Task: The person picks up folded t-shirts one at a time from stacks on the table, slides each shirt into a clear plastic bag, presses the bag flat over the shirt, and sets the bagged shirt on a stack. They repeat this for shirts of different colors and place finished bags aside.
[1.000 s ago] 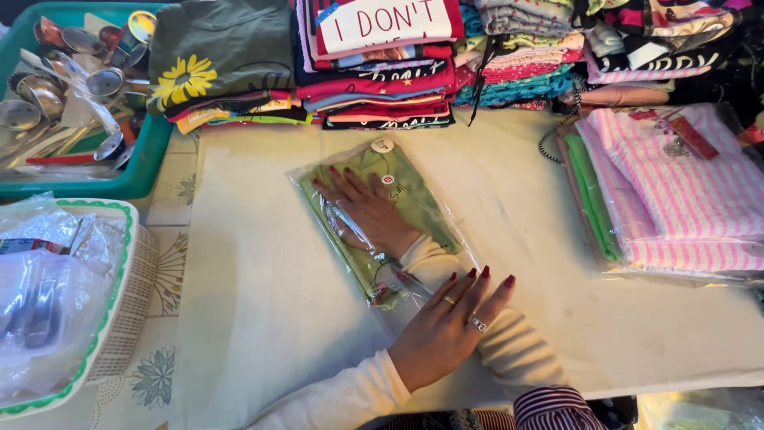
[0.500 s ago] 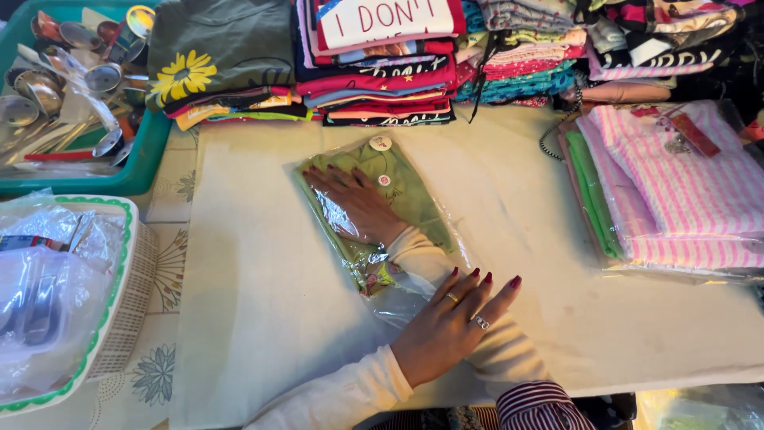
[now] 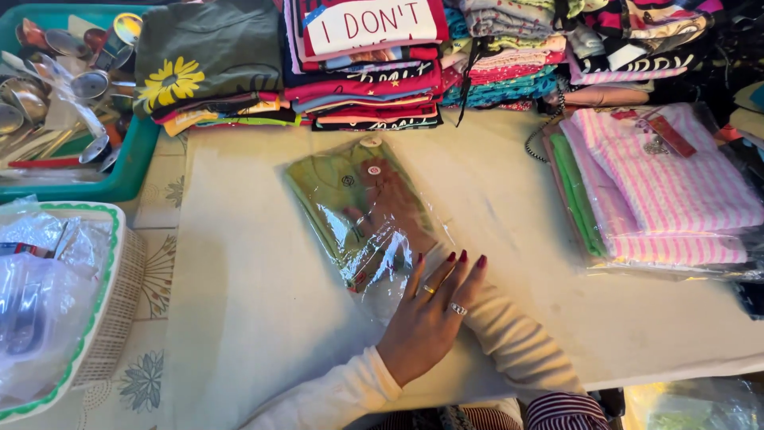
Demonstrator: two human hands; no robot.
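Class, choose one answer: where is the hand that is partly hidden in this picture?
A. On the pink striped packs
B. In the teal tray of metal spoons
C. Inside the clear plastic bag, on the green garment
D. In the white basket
C: the right hand shows through the clear plastic bag, lying on the green garment, while the left hand presses the bag's open end.

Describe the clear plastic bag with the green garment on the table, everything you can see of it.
The clear plastic bag is thin, glossy and crinkled, lying flat and slanted on the pale table cover. Inside is a folded olive-green garment with round buttons near its far end. The right hand is slid inside the bag over the garment; the left hand presses the bag's open near end flat.
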